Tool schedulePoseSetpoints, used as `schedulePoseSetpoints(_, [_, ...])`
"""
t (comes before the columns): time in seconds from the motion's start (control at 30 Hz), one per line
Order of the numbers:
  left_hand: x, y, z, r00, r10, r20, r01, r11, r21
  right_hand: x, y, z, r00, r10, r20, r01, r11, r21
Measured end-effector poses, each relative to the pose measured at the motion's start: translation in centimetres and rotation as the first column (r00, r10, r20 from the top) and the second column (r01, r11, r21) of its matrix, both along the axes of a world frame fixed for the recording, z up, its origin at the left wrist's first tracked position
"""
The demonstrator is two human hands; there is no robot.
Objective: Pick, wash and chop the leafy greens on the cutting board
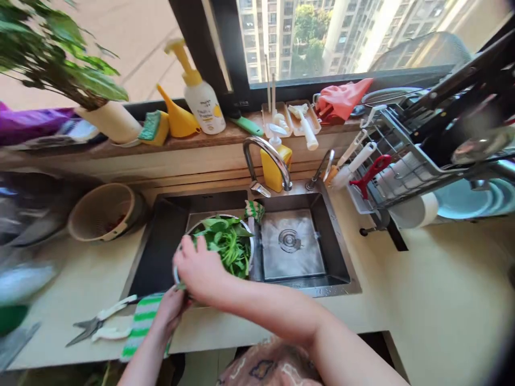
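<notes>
One bowl [252, 249] of leafy greens [231, 246], one pair of shears [95, 325]! The right hand [200, 269], fingers slightly parted, has greens just to its right; left hand [174, 305] sits nearer; whether either grips, I can't tell.

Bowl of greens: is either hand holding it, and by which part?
The right hand is at the bowl's left rim, the left hand just below; whether either grips it cannot be told.

Right hand [200, 269] palm-down, left hand [174, 305] close by
</notes>
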State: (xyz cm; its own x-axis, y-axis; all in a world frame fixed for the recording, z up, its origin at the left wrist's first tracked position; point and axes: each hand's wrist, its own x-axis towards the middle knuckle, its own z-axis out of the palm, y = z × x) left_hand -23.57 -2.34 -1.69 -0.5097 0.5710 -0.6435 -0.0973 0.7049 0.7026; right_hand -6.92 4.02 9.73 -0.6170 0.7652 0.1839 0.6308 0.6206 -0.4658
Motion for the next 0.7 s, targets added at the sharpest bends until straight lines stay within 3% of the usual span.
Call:
schedulePoseSetpoints(0.13, [1.2,0.2,-0.1,0.998,0.016,0.065,-0.019,0.999,0.041,0.0,1.9,-0.3,0.959,0.281,-0.045,-0.283,0.957,-0.061])
schedulePoseSetpoints(0.2, [1.5,0.1,-0.3,0.996,0.026,0.08,-0.031,0.998,0.06,0.6,2.5,-1.0,0.903,0.398,-0.159,-0.407,0.913,-0.021])
schedulePoseSetpoints(0.23, [1.7,-0.1,-0.3,0.995,0.04,0.086,-0.045,0.997,0.061,1.4,2.9,-1.6,0.883,0.4,-0.245,-0.412,0.911,0.003])
schedulePoseSetpoints(0.3, [1.9,-0.5,-0.3,0.992,0.07,0.107,-0.077,0.995,0.057,4.4,3.8,-3.6,0.891,0.234,-0.39,-0.265,0.964,-0.028])
schedulePoseSetpoints(0.33, [2.0,-0.7,-0.3,0.989,0.089,0.121,-0.096,0.994,0.055,6.5,4.4,-5.1,0.912,0.073,-0.405,-0.129,0.985,-0.113])
schedulePoseSetpoints(0.37, [2.1,-1.0,-0.2,0.985,0.107,0.134,-0.115,0.992,0.054,9.0,5.1,-6.9,0.942,-0.12,-0.315,0.054,0.976,-0.212])
schedulePoseSetpoints(0.4, [2.2,-1.4,-0.1,0.981,0.127,0.145,-0.136,0.989,0.052,11.7,5.7,-8.9,0.946,-0.289,-0.148,0.234,0.923,-0.305])
schedulePoseSetpoints(0.43, [2.3,-1.8,0.1,0.977,0.151,0.149,-0.16,0.986,0.049,14.3,6.2,-11.1,0.911,-0.404,0.089,0.406,0.832,-0.38])
schedulePoseSetpoints(0.47, [2.5,-2.2,0.3,0.973,0.18,0.145,-0.189,0.981,0.047,16.7,6.5,-13.4,0.829,-0.443,0.341,0.556,0.72,-0.415])
schedulePoseSetpoints(0.5, [2.6,-2.6,0.4,0.968,0.209,0.138,-0.217,0.975,0.044,18.8,6.5,-15.6,0.781,-0.441,0.442,0.615,0.666,-0.422])
schedulePoseSetpoints(0.6, [3.0,-3.9,0.9,0.955,0.262,0.135,-0.268,0.963,0.027,21.9,5.3,-21.1,0.734,-0.354,0.58,0.654,0.6,-0.461])
schedulePoseSetpoints(0.7, [3.5,-4.8,1.3,0.95,0.281,0.135,-0.287,0.958,0.026,21.7,3.3,-24.2,0.711,-0.282,0.644,0.659,0.585,-0.472])
